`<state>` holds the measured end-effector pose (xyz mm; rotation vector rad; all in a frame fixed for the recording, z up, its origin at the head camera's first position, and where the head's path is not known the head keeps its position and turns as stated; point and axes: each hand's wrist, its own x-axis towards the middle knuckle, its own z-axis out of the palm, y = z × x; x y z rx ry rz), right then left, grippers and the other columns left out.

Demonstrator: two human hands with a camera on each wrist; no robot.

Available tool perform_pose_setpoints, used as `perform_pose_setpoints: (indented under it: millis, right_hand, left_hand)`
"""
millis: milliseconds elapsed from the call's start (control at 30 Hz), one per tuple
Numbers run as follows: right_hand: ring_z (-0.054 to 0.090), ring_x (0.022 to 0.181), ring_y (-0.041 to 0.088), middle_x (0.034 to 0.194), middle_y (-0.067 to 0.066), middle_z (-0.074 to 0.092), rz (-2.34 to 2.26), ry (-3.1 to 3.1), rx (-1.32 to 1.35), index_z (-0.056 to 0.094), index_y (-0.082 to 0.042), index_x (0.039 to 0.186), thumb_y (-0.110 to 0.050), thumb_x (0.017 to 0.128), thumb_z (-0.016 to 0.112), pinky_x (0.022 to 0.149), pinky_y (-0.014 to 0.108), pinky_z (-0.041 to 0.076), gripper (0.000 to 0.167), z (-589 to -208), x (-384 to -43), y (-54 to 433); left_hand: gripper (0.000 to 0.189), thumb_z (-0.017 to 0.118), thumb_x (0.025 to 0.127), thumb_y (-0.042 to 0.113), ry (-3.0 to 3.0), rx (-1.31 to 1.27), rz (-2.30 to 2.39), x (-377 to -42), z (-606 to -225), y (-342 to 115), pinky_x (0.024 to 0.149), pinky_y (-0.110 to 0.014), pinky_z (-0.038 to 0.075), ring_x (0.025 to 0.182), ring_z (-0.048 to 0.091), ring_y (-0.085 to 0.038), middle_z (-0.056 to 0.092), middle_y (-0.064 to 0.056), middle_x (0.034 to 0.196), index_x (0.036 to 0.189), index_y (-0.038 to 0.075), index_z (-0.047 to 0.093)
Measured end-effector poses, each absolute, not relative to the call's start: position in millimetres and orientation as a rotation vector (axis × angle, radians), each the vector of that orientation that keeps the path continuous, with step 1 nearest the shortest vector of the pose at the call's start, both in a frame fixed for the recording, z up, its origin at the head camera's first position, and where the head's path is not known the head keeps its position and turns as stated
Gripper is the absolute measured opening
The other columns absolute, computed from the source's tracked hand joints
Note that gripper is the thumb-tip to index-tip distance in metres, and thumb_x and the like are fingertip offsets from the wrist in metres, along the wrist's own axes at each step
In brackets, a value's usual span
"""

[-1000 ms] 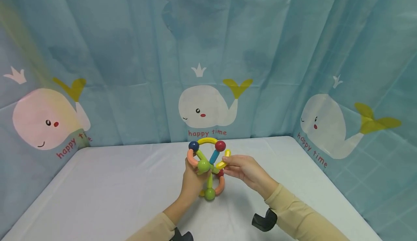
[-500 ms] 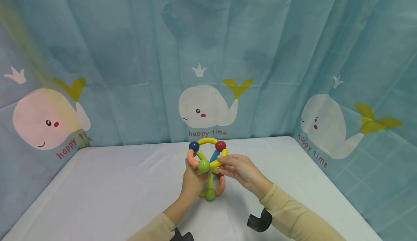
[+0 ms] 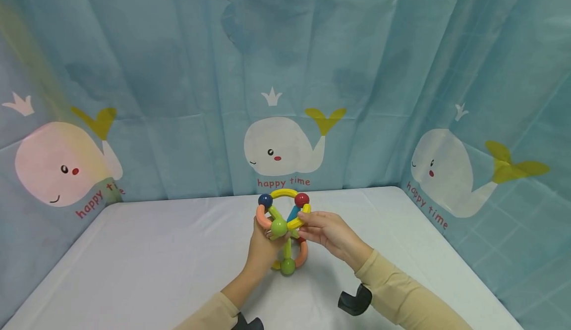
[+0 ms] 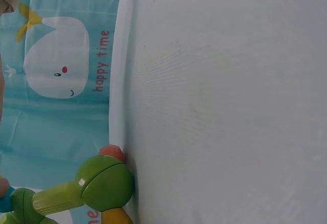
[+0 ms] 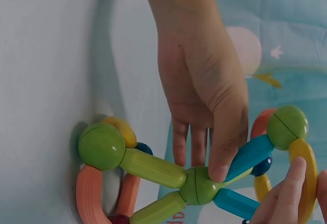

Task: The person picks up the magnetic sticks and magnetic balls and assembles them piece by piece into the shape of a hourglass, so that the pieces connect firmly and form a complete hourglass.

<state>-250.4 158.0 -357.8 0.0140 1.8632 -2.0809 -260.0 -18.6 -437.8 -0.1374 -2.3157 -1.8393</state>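
A toy structure of magnetic balls and sticks stands at the middle of the table. My left hand (image 3: 264, 247) holds its waist, the thumb by the middle green ball (image 5: 198, 185) and a blue stick (image 5: 250, 157). With finger and thumb my right hand (image 3: 332, 233) pinches a curved yellow stick (image 5: 305, 180). One end of that stick meets the upper green ball (image 3: 279, 227); its other end is close under the red ball (image 3: 302, 200). A blue ball (image 3: 265, 200) and another yellow arc (image 3: 284, 192) form the back of the top ring. The lower green ball (image 3: 287, 266) rests low by the tabletop.
A white cloth covers the table (image 3: 156, 260). Behind and beside it hangs a blue curtain (image 3: 178, 72) printed with whales. Black wrist mounts (image 3: 355, 300) hang under both sleeves.
My right hand has moved left with the curved yellow stick, bringing it from beside the structure against the upper green ball. The left hand has kept its hold in place.
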Motion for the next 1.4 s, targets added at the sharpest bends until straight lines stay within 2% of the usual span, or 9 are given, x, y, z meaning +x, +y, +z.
perform_pose_setpoints:
  millis: [467, 1067, 1167, 1267, 1400]
  right_hand:
    - [0.070, 0.085, 0.009, 0.093, 0.002, 0.070, -2.095, 1.833, 0.070, 0.057, 0.006, 0.126, -0.027, 0.096, 0.066, 0.080, 0.022, 0.059, 0.046, -360.0, -256.6, 159.6]
    - [0.068, 0.084, 0.008, 0.092, 0.002, 0.068, -2.094, 1.832, 0.072, 0.057, 0.006, 0.128, -0.032, 0.096, 0.066, 0.080, 0.022, 0.059, 0.051, -364.8, -261.6, 161.7]
    - [0.069, 0.087, 0.010, 0.101, 0.006, 0.067, -2.065, 1.882, 0.064, 0.057, 0.004, 0.131, -0.036, 0.096, 0.065, 0.082, 0.024, 0.059, 0.054, -365.6, -262.3, 164.9]
    - [0.070, 0.093, 0.015, 0.116, 0.016, 0.065, -2.030, 1.984, 0.103, 0.056, 0.002, 0.132, -0.041, 0.096, 0.064, 0.085, 0.028, 0.060, 0.057, -366.4, -268.6, 172.0]
    - [0.067, 0.110, 0.025, 0.134, 0.024, 0.057, -2.038, 2.074, 0.155, 0.051, 0.002, 0.137, -0.043, 0.096, 0.063, 0.091, 0.034, 0.058, 0.061, -363.7, -286.9, 181.8]
  left_hand:
    - [0.078, 0.078, 0.086, 0.019, -2.269, -0.174, -1.944, -259.8, -440.1, -22.4, 0.106, -0.050, 0.047, 0.132, 0.053, -0.039, 0.051, -0.022, 0.144, 0.145, 0.006, 0.028]
    - [0.079, 0.078, 0.085, 0.018, -2.268, -0.158, -1.992, -261.4, -440.7, -22.1, 0.108, -0.052, 0.045, 0.134, 0.052, -0.037, 0.051, -0.019, 0.145, 0.145, 0.008, 0.028]
    - [0.080, 0.079, 0.085, 0.018, -2.260, -0.169, -2.009, -261.4, -440.8, -22.6, 0.108, -0.052, 0.045, 0.134, 0.052, -0.037, 0.051, -0.018, 0.145, 0.146, 0.009, 0.028]
    - [0.084, 0.079, 0.085, 0.025, -2.280, -0.166, -2.023, -259.5, -438.5, -25.4, 0.108, -0.052, 0.045, 0.135, 0.051, -0.036, 0.050, -0.014, 0.147, 0.149, 0.013, 0.026]
    - [0.084, 0.077, 0.088, 0.022, -2.309, -0.136, -2.072, -256.0, -434.1, -37.0, 0.108, -0.047, 0.047, 0.134, 0.052, -0.032, 0.049, -0.012, 0.148, 0.153, 0.017, 0.024]
